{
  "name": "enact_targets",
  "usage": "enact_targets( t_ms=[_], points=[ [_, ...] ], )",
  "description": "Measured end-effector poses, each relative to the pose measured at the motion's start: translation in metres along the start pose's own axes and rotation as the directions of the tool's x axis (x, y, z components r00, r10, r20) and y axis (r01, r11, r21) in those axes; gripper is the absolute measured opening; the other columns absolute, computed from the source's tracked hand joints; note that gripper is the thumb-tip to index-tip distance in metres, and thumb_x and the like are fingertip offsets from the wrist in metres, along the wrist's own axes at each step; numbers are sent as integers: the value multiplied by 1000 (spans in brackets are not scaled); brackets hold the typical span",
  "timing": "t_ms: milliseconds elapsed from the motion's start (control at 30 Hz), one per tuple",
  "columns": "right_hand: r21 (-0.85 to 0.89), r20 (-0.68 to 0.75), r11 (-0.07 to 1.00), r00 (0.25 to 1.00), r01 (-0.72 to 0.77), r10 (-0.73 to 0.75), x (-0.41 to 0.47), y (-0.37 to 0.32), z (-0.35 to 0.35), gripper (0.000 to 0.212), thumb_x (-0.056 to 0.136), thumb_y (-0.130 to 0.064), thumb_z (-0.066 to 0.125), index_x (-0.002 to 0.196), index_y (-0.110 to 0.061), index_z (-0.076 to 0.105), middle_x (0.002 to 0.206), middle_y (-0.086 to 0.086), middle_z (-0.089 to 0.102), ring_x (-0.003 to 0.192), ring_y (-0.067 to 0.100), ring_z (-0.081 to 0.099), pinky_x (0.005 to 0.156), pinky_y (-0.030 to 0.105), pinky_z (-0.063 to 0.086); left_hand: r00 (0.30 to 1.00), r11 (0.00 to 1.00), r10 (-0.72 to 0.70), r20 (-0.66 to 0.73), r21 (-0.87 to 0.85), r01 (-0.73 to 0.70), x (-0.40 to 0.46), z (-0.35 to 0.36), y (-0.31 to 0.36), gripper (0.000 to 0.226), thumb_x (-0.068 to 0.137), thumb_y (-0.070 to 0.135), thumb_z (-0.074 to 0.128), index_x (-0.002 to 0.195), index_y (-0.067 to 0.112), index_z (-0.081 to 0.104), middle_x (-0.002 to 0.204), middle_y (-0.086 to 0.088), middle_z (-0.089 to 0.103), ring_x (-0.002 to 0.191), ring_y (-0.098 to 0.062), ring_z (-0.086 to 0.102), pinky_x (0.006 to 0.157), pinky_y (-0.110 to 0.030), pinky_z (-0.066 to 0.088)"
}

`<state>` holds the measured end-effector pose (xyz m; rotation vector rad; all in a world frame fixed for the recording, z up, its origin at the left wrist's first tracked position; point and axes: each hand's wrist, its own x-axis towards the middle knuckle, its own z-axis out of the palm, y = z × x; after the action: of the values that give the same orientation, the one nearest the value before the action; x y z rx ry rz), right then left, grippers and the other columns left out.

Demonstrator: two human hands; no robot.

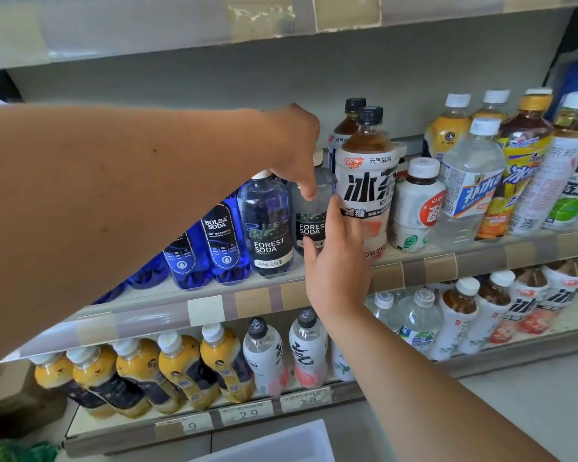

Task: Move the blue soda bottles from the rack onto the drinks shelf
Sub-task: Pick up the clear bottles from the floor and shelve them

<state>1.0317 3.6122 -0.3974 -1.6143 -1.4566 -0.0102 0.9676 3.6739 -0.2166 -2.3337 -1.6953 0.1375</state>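
Several blue Bolsa Soda bottles [221,243] stand in a row on the left of the middle drinks shelf [257,296]. To their right are a dark-blue Forest Soda bottle [268,225] and a smaller grey Forest Soda bottle [309,216]. My left hand [294,148] reaches across from the left and sits over the necks of these two. One digit hangs in front of the grey bottle's shoulder, and the other fingers are hidden. My right hand [336,258] comes from below with fingers spread. They touch the grey bottle's label and the tall ice tea bottle [367,181] beside it.
Tea and water bottles [471,181] crowd the shelf's right half. The shelf below holds yellow juice bottles [181,371] and white bottles [309,351]. A white bin's corner [281,443] shows at the bottom. Another shelf [181,25] overhangs above.
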Motion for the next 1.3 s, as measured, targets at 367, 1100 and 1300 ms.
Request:
enact_targets(
  t_ms=[367,1100,1300],
  points=[
    [-8,122,999,991,52,-51,15,-8,-2,63,98,-24,56,154,-14,28,156,0,37,135,18,47,93,34,50,996,996,-67,-51,-65,64,16,6,-2,44,65,46,84,87,13,65,80,-5,63,80,-28,64,73,-38,55],
    [513,219,857,973,-51,-73,-38,41,-47,39,86,-11,72,125,-8,67,105,-2,74,94,-5,68,79,7,52,972,996,-20,-234,82,40,-22,-3,22,51,85,49,52,115,9,62,127,-18,51,119,-38,45,95,-50,40],
    [578,189,776,967,-251,171,-84,98,-74,24,83,-17,75,107,-14,74,89,-9,75,83,0,71,75,17,56,927,774,10,-375,-584,-245,-133,87,76,31,75,23,48,97,13,68,88,0,60,80,-18,55,70,-25,35]
  ],
)
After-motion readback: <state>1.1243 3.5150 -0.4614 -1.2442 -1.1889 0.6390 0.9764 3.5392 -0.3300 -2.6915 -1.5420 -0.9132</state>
